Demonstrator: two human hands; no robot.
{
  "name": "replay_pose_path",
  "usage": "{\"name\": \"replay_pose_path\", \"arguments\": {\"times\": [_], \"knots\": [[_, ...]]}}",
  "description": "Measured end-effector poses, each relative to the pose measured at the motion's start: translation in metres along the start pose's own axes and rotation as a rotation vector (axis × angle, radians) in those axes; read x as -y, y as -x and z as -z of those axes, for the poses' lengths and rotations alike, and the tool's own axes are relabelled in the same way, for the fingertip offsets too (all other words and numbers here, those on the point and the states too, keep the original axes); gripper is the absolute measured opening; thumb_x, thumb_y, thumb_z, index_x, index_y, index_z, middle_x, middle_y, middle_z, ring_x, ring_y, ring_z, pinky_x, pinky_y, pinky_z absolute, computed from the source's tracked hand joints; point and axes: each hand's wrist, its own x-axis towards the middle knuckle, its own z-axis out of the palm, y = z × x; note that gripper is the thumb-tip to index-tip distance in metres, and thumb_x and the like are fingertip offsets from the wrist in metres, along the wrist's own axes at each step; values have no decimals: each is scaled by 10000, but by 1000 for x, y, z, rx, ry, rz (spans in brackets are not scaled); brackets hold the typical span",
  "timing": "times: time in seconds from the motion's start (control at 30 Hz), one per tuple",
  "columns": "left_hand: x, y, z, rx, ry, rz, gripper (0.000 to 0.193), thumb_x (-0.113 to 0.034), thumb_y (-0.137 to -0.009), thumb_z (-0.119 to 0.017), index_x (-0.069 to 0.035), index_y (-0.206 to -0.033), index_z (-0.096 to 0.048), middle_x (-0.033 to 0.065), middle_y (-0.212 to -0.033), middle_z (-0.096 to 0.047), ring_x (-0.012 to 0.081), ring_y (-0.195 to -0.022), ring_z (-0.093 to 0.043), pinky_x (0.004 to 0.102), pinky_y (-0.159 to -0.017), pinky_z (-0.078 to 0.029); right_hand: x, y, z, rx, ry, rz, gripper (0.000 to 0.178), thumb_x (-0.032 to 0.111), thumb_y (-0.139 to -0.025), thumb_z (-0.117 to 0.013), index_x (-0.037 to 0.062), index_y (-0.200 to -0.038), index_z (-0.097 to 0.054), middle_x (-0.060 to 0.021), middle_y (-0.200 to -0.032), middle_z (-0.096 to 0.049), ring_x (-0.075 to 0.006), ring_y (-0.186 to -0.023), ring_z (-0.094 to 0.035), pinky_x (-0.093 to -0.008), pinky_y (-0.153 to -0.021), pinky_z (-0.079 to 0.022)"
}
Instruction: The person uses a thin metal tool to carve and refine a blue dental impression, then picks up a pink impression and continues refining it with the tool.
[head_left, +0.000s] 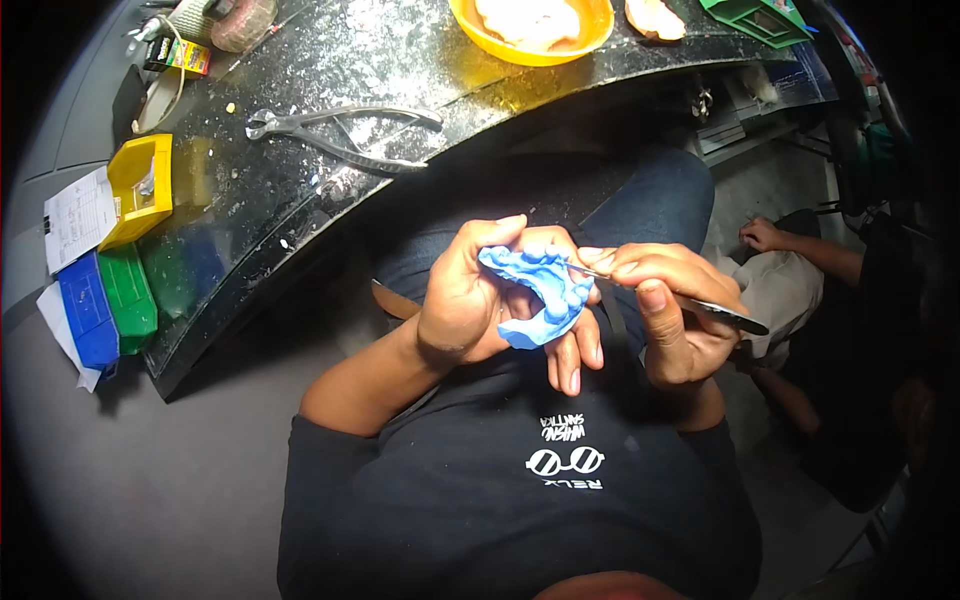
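Observation:
A blue dental cast (540, 264), shaped like a curved arch with tooth forms along it, rests in my left hand (455, 305) above my lap. The thumb and fingers of that hand are wrapped round the cast, with some fingers beneath it. My right hand (690, 310) grips a slim metal carving tool (738, 317) between thumb and fingers. Its thin tip meets the tooth forms on the cast's right side, while the broad dark end sticks out past my palm. Whether the tip presses in or only touches, I cannot tell.
On the dusty black workbench (230, 200) lie long-handled metal nippers (345, 130). A yellow bowl (480, 42) holds pale plaster, with a pale chunk (655, 18) beside it. Yellow (150, 190), blue (88, 310) and green (127, 295) bins line the left. Another person's hand (762, 235) is at right.

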Motion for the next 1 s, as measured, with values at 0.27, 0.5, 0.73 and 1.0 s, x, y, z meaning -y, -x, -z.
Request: {"name": "replay_pose_path", "arguments": {"times": [0.27,0.5,0.73,1.0], "knots": [[-3,2,-14,-324,-250,-129,721,-572,-1035,-212,61,-1048,-556,383,-899,-655,444,-648,-694,472,-574,-605,-6,8,-1,-176,-486,-242,185,86,-1018,-611,-76,-1075,-678,-173,-1032,-728,-233,-951,-728,-357,-884,-608],[19,1,-40,-341,-395,-237,735,-632,-1045,-267,12,-1126,-613,215,-1020,-642,315,-795,-675,404,-675,-590,0,25,45,-256,-642,-3,321,256,-1010,-641,-59,-1075,-636,-215,-1007,-725,-335,-968,-744,-444,-786,-655],[39,7,-49,-310,-799,-277,661,-562,-1062,-277,-7,-1216,-600,185,-923,-673,273,-704,-642,350,-597,-526,19,31,47,-338,-608,139,395,436,-1023,-563,51,-1067,-486,-264,-807,-701,-343,-536,-701,-375,-445,-575],[45,10,-53,-415,-673,-255,701,-623,-1049,-285,-25,-1229,-602,183,-986,-690,250,-730,-644,315,-577,-485,34,38,42,-363,-614,79,325,397,-1076,-472,73,-1051,-455,-164,-594,-630,-264,-442,-644,-328,-377,-512]]}}
